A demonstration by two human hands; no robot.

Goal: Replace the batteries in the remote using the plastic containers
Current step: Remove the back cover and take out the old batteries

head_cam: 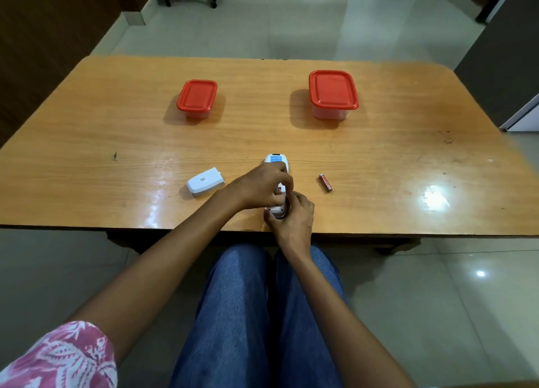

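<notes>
Left hand (262,185) lies curled over the white remote (277,161), gripping it on the table (87,125). Right hand (293,217) clasps the remote's near end, fingers bent. One battery (325,182) lies just right of them.

Room light is even and fairly bright, from above. The glossy orange-brown wooden table (87,131) shows white glare patches near its front edge, and the small red-lidded clear plastic container (197,96) and the larger red-lidded container (333,90) cast soft shadows leftward and toward me. Focus is sharp where my left hand (259,188) and right hand (294,218) grip the white plastic remote (275,160); the table edges bow with wide-angle distortion.
</notes>
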